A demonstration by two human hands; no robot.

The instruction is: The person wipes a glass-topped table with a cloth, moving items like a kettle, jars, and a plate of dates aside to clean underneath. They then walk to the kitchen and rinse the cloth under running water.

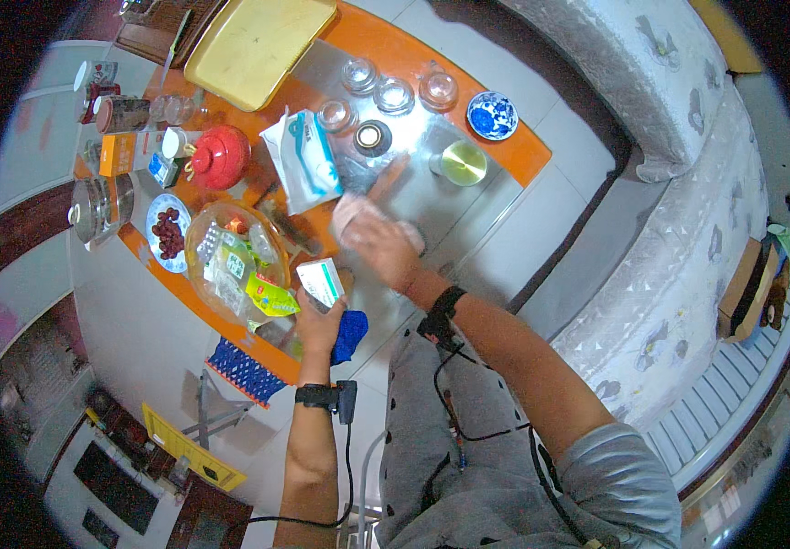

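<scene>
Two bare hands were busy over the near part of the worktop (pixel 521 151). The left hand (pixel 320 320) had its fingers closed around a small white cardboard box with green markings (pixel 324 277), near the left edge; whether the box touched the surface could not be told. Perhaps it was held so as to keep it apart from the cloth. The right hand (pixel 384 245) lay palm down over a pale pink cloth (pixel 351 210), its blurred fingers stretched across it; the flat reach suggested pressure spread over the fabric, though how firmly it gripped could not be told.

Toward the far right edge, clear rounded glass vessels (pixel 393 94) stood grouped, seemingly out of the cloth's way, with a blue-and-white patterned bowl (pixel 492 116) near the right corner. A clear round plastic basin (pixel 191 256) gathered loose packets by the left edge, beside a pale oval plate (pixel 165 200) of dark red fruit (pixel 170 235). Farther off sat a shiny red round pot (pixel 221 157) and a yellow rectangular tray (pixel 253 46).

The surface had an orange border around a glossy grey middle that caught the light. Beyond its right side lay pale floor tiles (pixel 541 220) and a sofa under a grey-white floral cover (pixel 633 91).
</scene>
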